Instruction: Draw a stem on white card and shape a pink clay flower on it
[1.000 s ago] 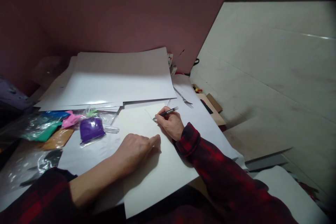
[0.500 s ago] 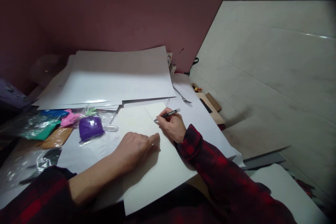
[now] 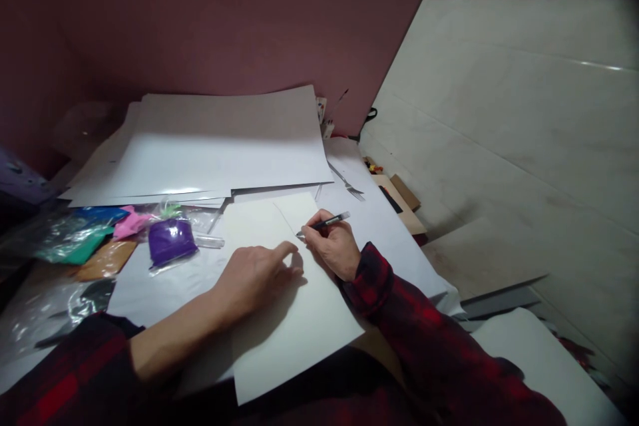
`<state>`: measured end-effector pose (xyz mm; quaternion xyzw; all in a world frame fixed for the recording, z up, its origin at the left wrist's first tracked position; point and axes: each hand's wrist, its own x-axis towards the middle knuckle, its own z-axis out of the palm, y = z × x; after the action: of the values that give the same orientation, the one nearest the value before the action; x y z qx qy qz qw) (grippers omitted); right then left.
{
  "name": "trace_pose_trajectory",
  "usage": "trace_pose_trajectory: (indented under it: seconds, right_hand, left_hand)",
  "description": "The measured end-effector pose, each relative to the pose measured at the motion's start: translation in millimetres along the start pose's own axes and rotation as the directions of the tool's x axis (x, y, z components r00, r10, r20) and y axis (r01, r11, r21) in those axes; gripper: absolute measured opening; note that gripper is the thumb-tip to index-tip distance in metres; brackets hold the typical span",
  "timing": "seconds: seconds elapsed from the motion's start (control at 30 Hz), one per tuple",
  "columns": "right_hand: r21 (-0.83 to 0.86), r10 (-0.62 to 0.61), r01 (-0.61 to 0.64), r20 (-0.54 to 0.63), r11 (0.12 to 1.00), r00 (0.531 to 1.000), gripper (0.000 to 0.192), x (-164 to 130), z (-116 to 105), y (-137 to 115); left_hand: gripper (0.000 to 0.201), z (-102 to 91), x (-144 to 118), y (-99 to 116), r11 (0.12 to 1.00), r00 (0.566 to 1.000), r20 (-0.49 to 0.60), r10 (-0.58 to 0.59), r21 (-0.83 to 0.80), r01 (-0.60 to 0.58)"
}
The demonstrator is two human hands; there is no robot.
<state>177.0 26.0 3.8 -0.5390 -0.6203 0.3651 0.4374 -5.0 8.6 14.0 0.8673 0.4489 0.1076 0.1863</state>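
Note:
A cream sheet of paper lies at a slant on the table, its near corner reaching past the front edge. My right hand is closed round a pen with a black grip and clear barrel, its tip at the paper. From that tip a thin line runs up and left over the sheet. My left hand rests on the paper's left half, thumb and fingers apart and nothing held in them. It sits just left of and below the pen tip.
Large white sheets are stacked at the back. At left lie plastic-wrapped packets, among them a purple packet and a pink packet, beside a clear tube. A fork lies right of the stack. Pale tiled wall stands at right.
The pen tip has moved a little down and right, and the drawn line is longer. My left thumb has lifted and spread away from the fingers.

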Motion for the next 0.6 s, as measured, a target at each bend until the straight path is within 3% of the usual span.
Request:
trace_pose_trajectory:
  seconds: [0.1, 0.27, 0.43, 0.6]
  right_hand:
    - [-0.024, 0.010, -0.010, 0.004, 1.000, 1.000, 0.015, -4.1, -2.1, -1.4]
    - [-0.061, 0.004, -0.005, -0.001, 0.998, 1.000, 0.015, -10.4, -3.9, -1.6]
    - [-0.047, 0.010, -0.010, -0.003, 0.999, 1.000, 0.015, -16.3, -5.7, -2.1]
    - [-0.081, 0.001, -0.001, -0.002, 0.997, 1.000, 0.014, -21.8, -7.9, -2.3]
  left_hand:
    - [0.032, -3.1, 2.0, -0.3, 0.981, 0.989, -0.047, -0.141, -0.141, 0.133]
    - [0.033, -8.5, 4.8, -1.7, 0.898, 0.960, -0.019, -0.281, -0.358, 0.256]
    - [0.031, -11.2, 8.5, -4.3, 0.808, 0.928, -0.013, -0.373, -0.496, 0.318]
    - [0.029, -14.2, 11.1, -4.6, 0.775, 0.913, -0.025, -0.406, -0.540, 0.329]
